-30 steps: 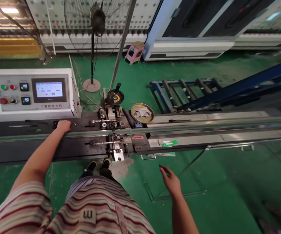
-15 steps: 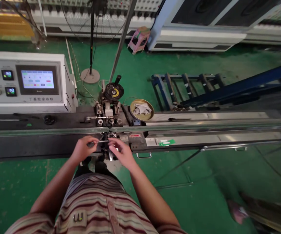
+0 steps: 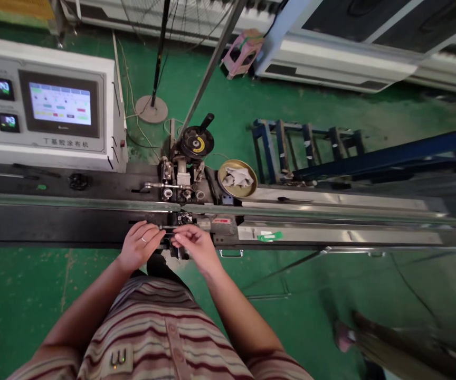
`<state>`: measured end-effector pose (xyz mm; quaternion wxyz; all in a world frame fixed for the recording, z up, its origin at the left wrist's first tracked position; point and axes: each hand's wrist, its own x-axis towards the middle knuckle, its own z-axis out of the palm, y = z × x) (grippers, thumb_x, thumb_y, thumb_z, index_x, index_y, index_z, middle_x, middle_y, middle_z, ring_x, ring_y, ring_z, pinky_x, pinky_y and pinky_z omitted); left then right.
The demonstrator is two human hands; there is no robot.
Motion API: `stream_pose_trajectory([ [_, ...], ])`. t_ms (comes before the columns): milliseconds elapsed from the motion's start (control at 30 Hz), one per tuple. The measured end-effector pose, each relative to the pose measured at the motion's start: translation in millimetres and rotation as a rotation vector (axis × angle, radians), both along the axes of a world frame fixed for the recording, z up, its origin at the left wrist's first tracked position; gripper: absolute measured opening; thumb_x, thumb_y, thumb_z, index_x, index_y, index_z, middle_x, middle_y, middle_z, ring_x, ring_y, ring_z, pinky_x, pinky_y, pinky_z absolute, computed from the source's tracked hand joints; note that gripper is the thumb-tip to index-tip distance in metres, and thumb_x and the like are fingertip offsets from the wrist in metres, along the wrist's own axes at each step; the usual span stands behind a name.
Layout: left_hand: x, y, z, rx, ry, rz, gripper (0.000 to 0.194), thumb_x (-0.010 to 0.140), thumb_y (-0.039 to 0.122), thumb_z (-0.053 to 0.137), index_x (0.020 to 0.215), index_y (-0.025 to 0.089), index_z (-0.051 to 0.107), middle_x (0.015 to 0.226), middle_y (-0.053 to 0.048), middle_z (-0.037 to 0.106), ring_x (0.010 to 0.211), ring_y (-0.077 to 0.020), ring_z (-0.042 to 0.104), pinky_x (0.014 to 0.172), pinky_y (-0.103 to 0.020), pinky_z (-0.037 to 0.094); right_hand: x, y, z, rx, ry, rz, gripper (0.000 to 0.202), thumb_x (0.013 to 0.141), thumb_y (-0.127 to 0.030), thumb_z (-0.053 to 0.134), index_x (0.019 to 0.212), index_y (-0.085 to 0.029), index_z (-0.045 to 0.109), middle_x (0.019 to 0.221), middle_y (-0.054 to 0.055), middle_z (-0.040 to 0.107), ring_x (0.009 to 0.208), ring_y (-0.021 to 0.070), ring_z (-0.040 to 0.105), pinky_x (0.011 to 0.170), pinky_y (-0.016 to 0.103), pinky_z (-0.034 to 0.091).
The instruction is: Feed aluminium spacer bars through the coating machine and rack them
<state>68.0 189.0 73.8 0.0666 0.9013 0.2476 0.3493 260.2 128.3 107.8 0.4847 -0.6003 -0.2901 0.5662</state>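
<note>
My left hand (image 3: 141,245), with a ring on one finger, is closed at the front edge of the dark machine bed (image 3: 73,224). Its fingers are bent together, palm down, over something small that I cannot make out. My right hand (image 3: 197,248) faces it from the right, thumb and fingertips pinched close together. A short dark gap separates the two sets of fingertips, just in front of the metal roller assembly (image 3: 183,190). A thin dark strip shows between them, but the fingers hide most of it. Above the assembly sits a black handwheel (image 3: 197,142).
A control box (image 3: 41,153) with a lit screen stands left. Right of the rollers is a round tin (image 3: 238,179) holding a crumpled cloth. Green tags (image 3: 269,237) lie on the rail. A blue metal frame (image 3: 311,142) and a pink stool (image 3: 244,53) stand behind. Another person's leg (image 3: 386,338) shows lower right.
My left hand has turned over, back now upward, and moved right, nearer the rollers. The thin silvery rod seen between my fingers is now mostly hidden. The view has shifted slightly.
</note>
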Motion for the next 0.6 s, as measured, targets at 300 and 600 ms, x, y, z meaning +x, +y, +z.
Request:
stream_pose_trajectory([
  [300,-14.7,8.0,-17.6,-0.145,-0.046,0.250,0.053,0.082,0.026,0.074,0.133,0.026,0.058,0.119,-0.009,0.066,0.120,-0.0259,0.056,0.111,-0.047,0.039,43.5,19.8,-13.4,0.241,-0.793,-0.249,0.023,0.086,-0.043,0.067,0.086,-0.022,0.076,0.088,0.006,0.075,0.084,0.0204,0.070,0.084,0.037,0.055],
  [600,-124.1,25.0,-107.5,-0.336,0.170,0.834,0.040,0.090,0.036,0.060,0.128,0.026,0.066,0.138,-0.014,0.053,0.140,-0.0383,0.034,0.119,-0.063,0.010,83.9,56.7,-47.6,0.226,-1.262,0.005,0.030,0.096,-0.038,0.051,0.095,-0.021,0.076,0.096,0.008,0.076,0.088,0.0224,0.069,0.083,0.035,0.051],
])
